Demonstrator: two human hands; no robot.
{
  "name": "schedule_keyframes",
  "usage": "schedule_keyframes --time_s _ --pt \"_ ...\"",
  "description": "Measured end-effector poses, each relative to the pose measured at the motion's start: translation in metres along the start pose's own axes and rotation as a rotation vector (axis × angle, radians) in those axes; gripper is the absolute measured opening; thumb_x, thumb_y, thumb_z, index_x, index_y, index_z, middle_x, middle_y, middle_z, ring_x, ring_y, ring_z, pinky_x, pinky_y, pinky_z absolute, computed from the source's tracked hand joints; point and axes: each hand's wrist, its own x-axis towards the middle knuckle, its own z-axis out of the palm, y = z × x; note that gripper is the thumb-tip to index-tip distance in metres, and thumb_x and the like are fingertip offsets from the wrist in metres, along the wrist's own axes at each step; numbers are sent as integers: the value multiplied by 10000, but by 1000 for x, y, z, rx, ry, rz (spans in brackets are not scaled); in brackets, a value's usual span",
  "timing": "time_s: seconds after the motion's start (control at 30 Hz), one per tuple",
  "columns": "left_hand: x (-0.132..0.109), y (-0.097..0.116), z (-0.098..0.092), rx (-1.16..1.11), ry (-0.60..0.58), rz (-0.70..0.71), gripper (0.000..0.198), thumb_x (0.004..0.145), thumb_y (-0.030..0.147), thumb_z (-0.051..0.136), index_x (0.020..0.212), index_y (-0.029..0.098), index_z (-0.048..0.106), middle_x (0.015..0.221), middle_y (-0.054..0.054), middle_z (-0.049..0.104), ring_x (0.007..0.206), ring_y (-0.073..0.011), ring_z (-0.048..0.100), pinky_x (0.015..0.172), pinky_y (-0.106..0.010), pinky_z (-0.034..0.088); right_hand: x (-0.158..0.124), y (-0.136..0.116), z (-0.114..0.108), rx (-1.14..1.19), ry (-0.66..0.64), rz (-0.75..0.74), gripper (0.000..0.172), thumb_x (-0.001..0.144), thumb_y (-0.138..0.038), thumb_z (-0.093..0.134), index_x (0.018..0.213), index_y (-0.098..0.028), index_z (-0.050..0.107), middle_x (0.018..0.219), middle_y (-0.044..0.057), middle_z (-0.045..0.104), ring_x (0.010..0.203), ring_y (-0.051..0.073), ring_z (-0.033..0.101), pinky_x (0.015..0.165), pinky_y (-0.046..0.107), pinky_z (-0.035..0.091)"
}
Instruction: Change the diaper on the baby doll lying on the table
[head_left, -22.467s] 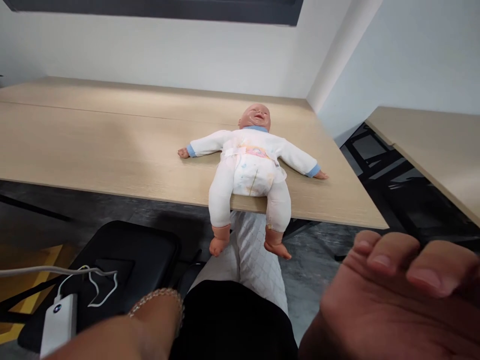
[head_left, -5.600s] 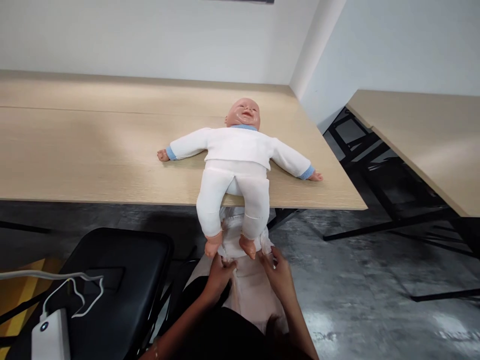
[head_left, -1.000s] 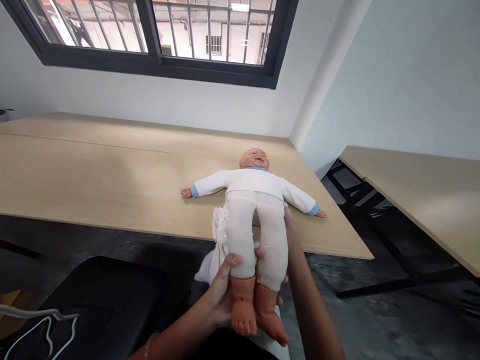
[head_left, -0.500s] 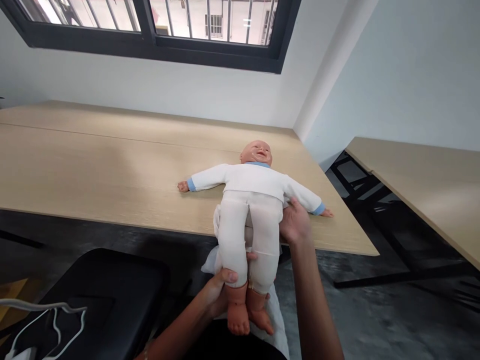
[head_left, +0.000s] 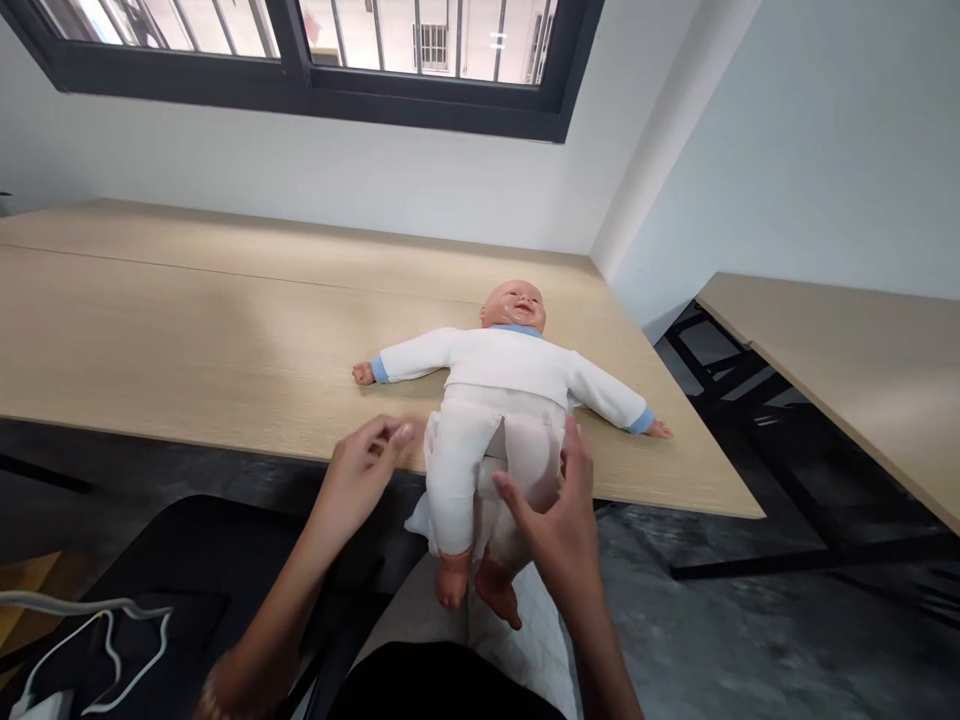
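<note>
Head view: baby doll [head_left: 504, 362] on its back on the tabletop [head_left: 187, 320], head to the far side, arms spread out left and right. Hips sit at the near edge, legs hang over it, feet below the edge. Doll wears a white long-sleeve top with blue collar and cuffs, plus white leggings.

Right hand [head_left: 551, 515] is open, fingers spread, at the doll's right-side thigh and looks to be resting on it, not gripping. Left hand [head_left: 360, 475] is off the doll, just left of the hips, above the near edge, fingers loosely curled, holding nothing.

White cloth [head_left: 424, 505] is bunched at the doll's left-side hip, partly under it. Quilted white pad [head_left: 525, 640] sits below the feet, running toward the person's black clothing [head_left: 442, 690].

Near left: black padded seat [head_left: 187, 560] with a white cable [head_left: 97, 640] on it. Right: second table [head_left: 840, 380] on a black metal frame, set apart from the first, with a grey concrete floor [head_left: 712, 620] below. Far wall has a black-framed window [head_left: 300, 100] with bars outside.
</note>
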Motion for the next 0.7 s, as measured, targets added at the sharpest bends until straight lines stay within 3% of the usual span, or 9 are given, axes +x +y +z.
schedule_keyframes --time_s 0.03,0.1,0.2,0.33,0.4,0.53,0.6,0.7 --pt "14 1 1 102 38 83 291 916 445 547 958 196 692 1043 -101 720 989 -292 637 892 -404 482 -2 -1 4 -68 -14 -37 1067 770 -572 774 1604 -255 189 1652 145 188 1517 355 195 1211 569 215" --pt "41 0 10 322 -41 129 287 908 332 544 1112 180 677 1238 -136 682 1204 -341 548 1055 -500 372 -4 -1 11 -167 -23 -67 1054 798 -559 751 1612 -246 159 1655 172 144 1520 385 160 1191 606 217" --pt "68 0 28 547 -177 110 322 893 247 532 1183 172 649 1391 -159 585 1314 -407 424 1025 -599 331 -3 0 16 -229 -1 -77 815 917 -501 609 1596 -252 233 1628 179 204 1505 383 204 1164 621 251" --pt "77 4 38 620 -221 134 238 886 186 471 1012 172 673 1245 -164 633 1214 -391 495 952 -560 398 1 0 14 -226 7 -99 678 970 -445 509 1577 -247 279 1590 165 283 1485 356 257 1159 594 281" --pt "76 7 37 536 -259 141 227 847 158 493 983 163 674 1166 -160 658 1167 -371 534 971 -539 412 3 -1 12 -222 14 -110 666 970 -434 504 1569 -235 294 1584 164 294 1480 352 263 1161 586 284" --pt "76 12 35 39 -409 222 324 762 193 577 1071 152 664 1147 -103 693 1102 -309 595 1042 -445 428 7 -1 10 -207 38 -128 656 965 -400 498 1564 -222 300 1550 170 343 1461 342 299 1155 583 303" --pt "79 12 37 -105 -413 237 321 730 209 603 1039 169 679 1129 -82 712 1080 -302 612 1039 -418 440 10 -1 10 -191 57 -146 637 961 -380 492 1553 -222 318 1531 163 373 1447 333 327 1151 579 318" --pt "87 8 43 -135 -380 213 202 673 187 640 868 194 692 1001 -91 742 989 -304 642 946 -407 495 15 -3 8 -175 89 -178 597 952 -362 494 1517 -209 380 1492 155 427 1418 319 377 1147 561 341"
